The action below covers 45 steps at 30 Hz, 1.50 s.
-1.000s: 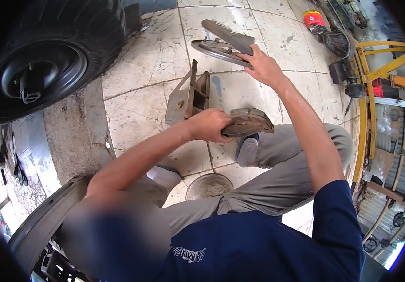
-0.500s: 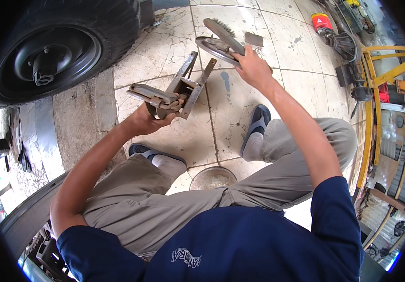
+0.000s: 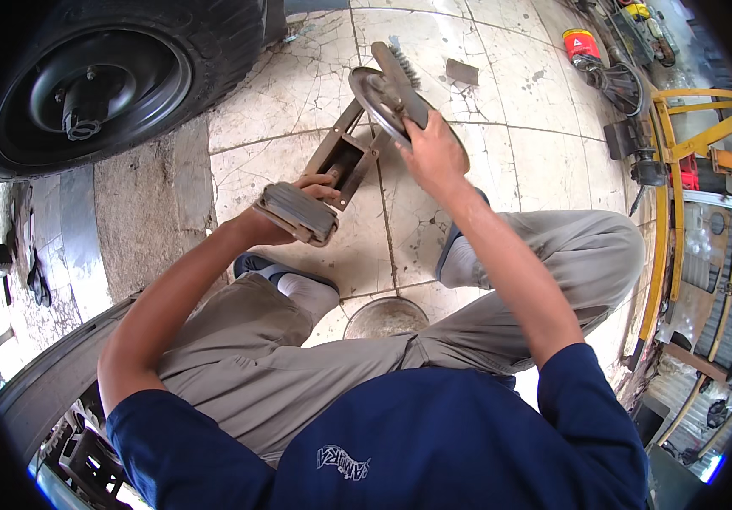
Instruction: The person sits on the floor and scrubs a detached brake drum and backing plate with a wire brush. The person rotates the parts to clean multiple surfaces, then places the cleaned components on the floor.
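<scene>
My left hand (image 3: pixel 315 189) is closed round a metal pedal bracket (image 3: pixel 350 161), a rusty open frame with bolt holes. At its near end a worn, ribbed pedal pad (image 3: pixel 296 211) faces up and covers part of my palm. Beyond it, my right hand (image 3: pixel 435 155) grips a wire brush (image 3: pixel 401 83) by its handle, bristles pointing away to the right. Beneath the brush is a round metal disc (image 3: pixel 367 90), tilted and close against the same hand; whether my fingers also hold it is hidden. The disc overlaps the far end of the bracket.
A small grey flat piece (image 3: pixel 462 71) lies on the cracked tile floor. A large black wheel (image 3: pixel 128 85) stands at the far left. On the right are a yellow metal frame (image 3: pixel 665 221) and a red can (image 3: pixel 581 44). A round bowl (image 3: pixel 386 319) sits between my legs.
My left hand has rolled the bracket, so the ribbed pad now faces up. My right hand has come nearer and left, with brush and disc turning more upright and over the bracket's far end.
</scene>
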### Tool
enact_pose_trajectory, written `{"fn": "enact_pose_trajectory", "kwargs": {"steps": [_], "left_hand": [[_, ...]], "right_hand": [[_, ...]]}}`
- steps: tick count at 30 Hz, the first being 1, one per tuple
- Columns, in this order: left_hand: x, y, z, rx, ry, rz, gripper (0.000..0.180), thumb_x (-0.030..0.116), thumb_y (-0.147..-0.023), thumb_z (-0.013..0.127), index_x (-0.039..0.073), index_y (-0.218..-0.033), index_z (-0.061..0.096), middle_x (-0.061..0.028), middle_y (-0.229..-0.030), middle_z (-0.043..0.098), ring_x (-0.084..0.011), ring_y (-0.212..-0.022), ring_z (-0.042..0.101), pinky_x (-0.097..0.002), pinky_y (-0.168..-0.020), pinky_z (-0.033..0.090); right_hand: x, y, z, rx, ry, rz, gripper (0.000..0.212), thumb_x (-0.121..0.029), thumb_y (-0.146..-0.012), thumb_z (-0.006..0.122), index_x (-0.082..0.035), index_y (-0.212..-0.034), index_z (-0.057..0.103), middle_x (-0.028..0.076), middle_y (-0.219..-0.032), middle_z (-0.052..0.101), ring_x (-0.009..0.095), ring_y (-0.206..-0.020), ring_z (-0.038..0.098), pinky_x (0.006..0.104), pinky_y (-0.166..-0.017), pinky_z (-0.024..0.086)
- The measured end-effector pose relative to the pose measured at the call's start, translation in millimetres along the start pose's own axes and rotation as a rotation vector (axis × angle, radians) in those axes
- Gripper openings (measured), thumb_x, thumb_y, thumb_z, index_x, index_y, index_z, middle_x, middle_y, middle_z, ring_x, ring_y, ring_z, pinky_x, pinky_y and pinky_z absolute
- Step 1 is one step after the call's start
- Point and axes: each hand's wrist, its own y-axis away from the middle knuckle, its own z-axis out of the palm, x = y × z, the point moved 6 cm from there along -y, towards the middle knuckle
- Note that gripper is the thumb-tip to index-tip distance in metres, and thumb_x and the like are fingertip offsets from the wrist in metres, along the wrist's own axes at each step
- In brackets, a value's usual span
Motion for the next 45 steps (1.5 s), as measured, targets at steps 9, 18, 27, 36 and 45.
{"fn": "enact_pose_trajectory", "kwargs": {"steps": [9,18,27,36,45], "left_hand": [[-9.7,-11.9,-30.8,-0.345,-0.123,-0.335,0.07,0.026,-0.084,0.073,0.017,-0.147,0.045,-0.01,-0.144,0.054,-0.0309,-0.113,0.064,-0.0386,-0.102,0.051],[-74.5,-28.0,-122.5,-0.385,-0.091,-1.014,0.059,0.044,-0.098,0.061,0.007,-0.144,0.051,-0.021,-0.129,0.064,-0.0315,-0.119,0.063,-0.0401,-0.102,0.048],[-57.1,-113.6,-132.8,-0.414,-0.443,-0.685,0.05,0.034,-0.096,0.064,0.014,-0.141,0.053,-0.016,-0.134,0.061,-0.0342,-0.12,0.06,-0.0443,-0.1,0.049],[-78.2,-165.3,-74.6,-0.386,-0.545,-0.273,0.05,0.019,-0.081,0.078,0.016,-0.125,0.055,-0.0074,-0.124,0.055,-0.0288,-0.12,0.057,-0.0438,-0.097,0.049],[-120.0,-173.8,-59.7,-0.378,-0.487,-0.25,0.033,0.023,-0.069,0.084,0.01,-0.096,0.069,-0.0103,-0.111,0.061,-0.0321,-0.105,0.063,-0.0447,-0.085,0.054]], "right_hand": [[-7.6,10.7,22.5,0.045,-0.137,0.194,0.06,-0.023,-0.084,0.078,-0.015,-0.139,0.056,0.016,-0.124,0.042,0.036,-0.115,0.055,0.0478,-0.086,0.056],[-15.3,14.1,26.6,0.047,-0.229,0.219,0.063,-0.032,-0.084,0.08,-0.014,-0.139,0.056,0.018,-0.129,0.044,0.038,-0.119,0.054,0.0473,-0.092,0.054],[36.1,27.2,30.6,0.194,-0.89,0.269,0.051,-0.032,-0.088,0.078,-0.009,-0.131,0.065,0.016,-0.121,0.062,0.03,-0.114,0.062,0.0372,-0.097,0.049],[38.1,84.3,-21.6,0.105,-1.619,0.695,0.046,-0.022,-0.106,0.054,-0.011,-0.15,0.046,0.009,-0.107,0.065,0.014,-0.091,0.065,0.0331,-0.084,0.056],[30.0,126.5,19.4,-0.168,-1.178,0.712,0.049,-0.027,-0.101,0.059,-0.014,-0.146,0.044,0.012,-0.1,0.061,0.017,-0.076,0.063,0.0321,-0.073,0.053]]}}
